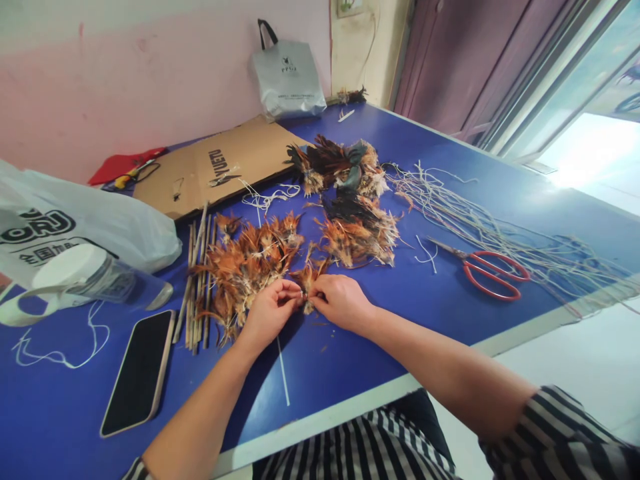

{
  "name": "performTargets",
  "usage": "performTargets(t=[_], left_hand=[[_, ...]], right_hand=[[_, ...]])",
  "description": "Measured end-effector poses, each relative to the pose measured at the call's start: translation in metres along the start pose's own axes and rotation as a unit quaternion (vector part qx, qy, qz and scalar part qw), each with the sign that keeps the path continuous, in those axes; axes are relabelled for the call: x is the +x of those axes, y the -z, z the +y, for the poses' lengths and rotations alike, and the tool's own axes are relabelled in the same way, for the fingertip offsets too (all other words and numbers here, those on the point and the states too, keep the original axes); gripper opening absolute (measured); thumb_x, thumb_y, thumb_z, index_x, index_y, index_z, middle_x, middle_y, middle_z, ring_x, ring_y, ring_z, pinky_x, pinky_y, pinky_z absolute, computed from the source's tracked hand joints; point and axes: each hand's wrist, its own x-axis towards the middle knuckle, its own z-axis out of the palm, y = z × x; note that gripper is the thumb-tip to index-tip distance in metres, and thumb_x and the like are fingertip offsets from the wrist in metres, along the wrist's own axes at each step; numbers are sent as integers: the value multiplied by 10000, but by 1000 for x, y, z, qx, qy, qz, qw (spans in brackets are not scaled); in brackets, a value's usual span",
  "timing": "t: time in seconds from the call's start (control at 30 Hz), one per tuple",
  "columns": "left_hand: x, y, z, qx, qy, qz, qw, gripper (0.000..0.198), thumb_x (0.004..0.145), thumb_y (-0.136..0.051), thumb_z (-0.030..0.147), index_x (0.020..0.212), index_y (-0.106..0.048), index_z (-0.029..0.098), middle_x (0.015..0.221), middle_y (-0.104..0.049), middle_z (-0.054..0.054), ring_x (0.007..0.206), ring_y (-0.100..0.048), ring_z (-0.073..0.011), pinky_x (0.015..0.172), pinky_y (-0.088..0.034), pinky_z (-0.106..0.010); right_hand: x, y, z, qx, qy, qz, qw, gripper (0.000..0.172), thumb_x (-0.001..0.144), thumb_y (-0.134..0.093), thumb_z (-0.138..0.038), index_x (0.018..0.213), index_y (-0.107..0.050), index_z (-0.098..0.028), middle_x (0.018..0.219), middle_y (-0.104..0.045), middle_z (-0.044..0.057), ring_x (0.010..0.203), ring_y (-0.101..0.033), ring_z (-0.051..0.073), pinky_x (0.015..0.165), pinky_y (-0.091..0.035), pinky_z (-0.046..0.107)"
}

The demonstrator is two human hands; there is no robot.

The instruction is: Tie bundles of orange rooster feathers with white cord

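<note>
My left hand [273, 310] and my right hand [343, 300] meet near the middle of the blue table [350, 373], fingertips pinched at the base of a small brown feather bundle [307, 272]. What thread they may hold is too small to tell. Left of them lies a pile of orange-brown feather bundles [250, 260], partly over thin sticks [193, 287]. Beyond my right hand are more feathers [357, 230], with darker ones [340, 163] behind. A white string [283, 370] lies below my left hand.
Red-handled scissors [493, 273] and long pale strings [470, 207] lie at right. At left are a phone [140, 373], a clear jar with a white lid [70, 267] and a plastic bag [90, 213]. Cardboard [190, 167] and a silver bag [290, 77] stand farther back.
</note>
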Motion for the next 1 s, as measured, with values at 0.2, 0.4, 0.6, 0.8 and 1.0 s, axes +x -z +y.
performTargets(t=[0.2,0.4,0.6,0.8,1.0], left_hand=[[-5,-4,2,95,-38,36,994,152,705,-637,279,778,-654,147,717,-675,-27,653,-608,-136,641,-473,-241],[-5,-6,6,152,-57,48,986,158,723,-602,260,796,-698,159,774,-706,-41,714,-635,-167,719,-491,-284],[-5,-3,12,137,-43,20,990,165,684,-630,244,797,-709,154,786,-717,-51,725,-647,-181,727,-505,-296],[-5,-3,12,131,-40,16,991,176,701,-635,301,762,-712,155,723,-711,-39,671,-635,-171,657,-496,-267],[-6,-6,7,141,-59,31,988,162,734,-593,278,756,-686,147,704,-691,-27,633,-606,-142,622,-479,-238]], right_hand=[[-2,0,0,11,1,3,1000,101,786,-546,-225,772,-639,-190,786,-650,12,751,-575,139,681,-338,237],[-4,-3,1,17,14,15,1000,96,799,-544,-217,795,-633,-182,792,-650,13,776,-579,142,721,-343,246],[-4,-4,2,7,31,16,999,101,811,-533,-212,785,-624,-176,793,-644,17,777,-577,143,722,-344,251],[-4,-4,1,6,23,13,1000,113,818,-530,-214,818,-636,-176,826,-651,32,801,-578,148,735,-346,259],[-4,-3,2,25,18,8,999,98,793,-552,-194,794,-649,-180,807,-652,25,790,-575,139,737,-354,251]])
